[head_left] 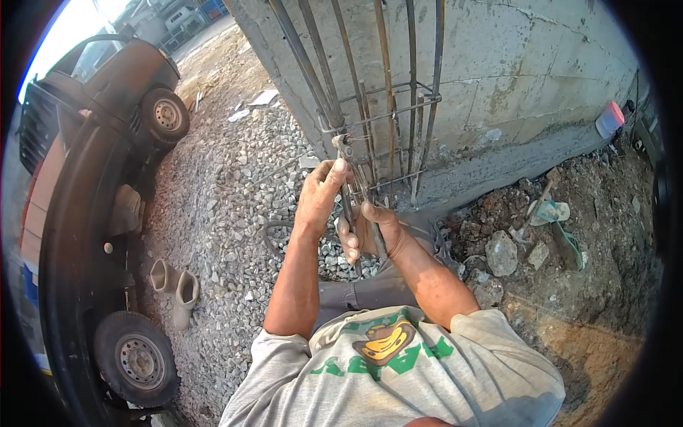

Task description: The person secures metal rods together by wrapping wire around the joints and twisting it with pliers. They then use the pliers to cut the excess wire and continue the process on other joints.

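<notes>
Pincers (343, 148) are held at centre, against steel bars (385, 64) by the far concrete wall (512, 85).
The head is grasped by the left hand (321, 196), the handles by the right hand (384, 231); fingertips are best kept clear of the jaws.

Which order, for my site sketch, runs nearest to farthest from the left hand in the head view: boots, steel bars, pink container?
1. Steel bars: just ahead of the left hand.
2. Boots: left, on gravel.
3. Pink container: right, by the wall.
</notes>
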The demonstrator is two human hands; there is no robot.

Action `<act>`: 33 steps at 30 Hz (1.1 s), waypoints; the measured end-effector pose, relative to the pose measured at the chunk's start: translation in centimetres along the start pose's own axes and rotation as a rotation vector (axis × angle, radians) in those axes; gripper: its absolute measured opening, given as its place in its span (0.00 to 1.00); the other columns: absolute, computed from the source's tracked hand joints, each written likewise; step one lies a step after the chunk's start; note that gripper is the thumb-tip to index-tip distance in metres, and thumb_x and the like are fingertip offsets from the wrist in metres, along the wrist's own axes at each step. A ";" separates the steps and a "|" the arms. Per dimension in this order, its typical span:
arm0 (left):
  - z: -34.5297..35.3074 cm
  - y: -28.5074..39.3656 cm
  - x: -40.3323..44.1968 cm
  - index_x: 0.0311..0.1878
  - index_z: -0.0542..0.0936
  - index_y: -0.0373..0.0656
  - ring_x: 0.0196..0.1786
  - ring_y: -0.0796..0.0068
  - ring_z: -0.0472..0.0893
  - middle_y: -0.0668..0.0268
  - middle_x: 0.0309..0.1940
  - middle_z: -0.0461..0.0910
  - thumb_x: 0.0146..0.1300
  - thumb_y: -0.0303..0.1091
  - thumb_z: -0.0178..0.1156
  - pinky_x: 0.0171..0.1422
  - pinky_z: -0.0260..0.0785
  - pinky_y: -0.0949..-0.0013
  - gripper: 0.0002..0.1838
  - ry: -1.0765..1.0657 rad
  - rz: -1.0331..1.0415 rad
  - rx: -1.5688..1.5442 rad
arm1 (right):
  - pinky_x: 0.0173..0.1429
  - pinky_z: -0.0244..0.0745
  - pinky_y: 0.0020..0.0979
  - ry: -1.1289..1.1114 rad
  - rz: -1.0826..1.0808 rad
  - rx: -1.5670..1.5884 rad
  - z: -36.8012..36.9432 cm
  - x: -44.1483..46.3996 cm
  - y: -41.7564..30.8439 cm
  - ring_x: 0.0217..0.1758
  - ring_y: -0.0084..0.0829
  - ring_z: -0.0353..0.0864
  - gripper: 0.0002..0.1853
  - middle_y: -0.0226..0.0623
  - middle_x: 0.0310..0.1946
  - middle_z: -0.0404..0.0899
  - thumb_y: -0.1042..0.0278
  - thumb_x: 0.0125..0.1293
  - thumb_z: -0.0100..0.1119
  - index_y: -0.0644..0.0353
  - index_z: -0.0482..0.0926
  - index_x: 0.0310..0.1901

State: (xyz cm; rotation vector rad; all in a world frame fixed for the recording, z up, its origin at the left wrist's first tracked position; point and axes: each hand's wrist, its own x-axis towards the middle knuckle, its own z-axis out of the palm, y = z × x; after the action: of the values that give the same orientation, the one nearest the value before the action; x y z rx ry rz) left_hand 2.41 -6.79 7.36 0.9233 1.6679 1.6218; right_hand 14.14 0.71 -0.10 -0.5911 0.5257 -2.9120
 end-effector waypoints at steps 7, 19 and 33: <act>3.8 1.6 -0.3 0.27 0.70 0.43 0.19 0.72 0.73 0.67 0.18 0.69 0.61 0.51 0.61 0.25 0.69 0.69 0.21 -0.149 -0.142 -0.457 | 0.34 0.80 0.43 0.074 0.032 0.035 0.9 -1.2 -0.4 0.33 0.42 0.83 0.35 0.43 0.30 0.80 0.36 0.58 0.59 0.70 0.77 0.41; 6.0 -0.3 0.3 0.37 0.77 0.34 0.30 0.75 0.79 0.63 0.23 0.76 0.58 0.63 0.59 0.34 0.71 0.67 0.33 0.307 0.128 0.278 | 0.38 0.71 0.37 0.927 -0.041 -1.202 4.9 -4.0 -0.1 0.32 0.36 0.76 0.14 0.39 0.31 0.77 0.67 0.57 0.58 0.66 0.73 0.41; 6.4 -0.2 1.0 0.28 0.66 0.47 0.22 0.75 0.65 0.72 0.19 0.61 0.66 0.55 0.54 0.32 0.68 0.64 0.22 -0.190 -0.061 -0.742 | 0.36 0.76 0.34 0.605 0.060 -0.446 3.9 -5.5 -2.7 0.33 0.32 0.81 0.25 0.40 0.31 0.80 0.56 0.57 0.64 0.71 0.74 0.47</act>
State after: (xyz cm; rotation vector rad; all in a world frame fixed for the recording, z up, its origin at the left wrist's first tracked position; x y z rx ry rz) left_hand 7.13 -2.39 6.89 0.6047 0.8371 1.8357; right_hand 20.62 3.04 2.22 0.2973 1.2483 -2.8852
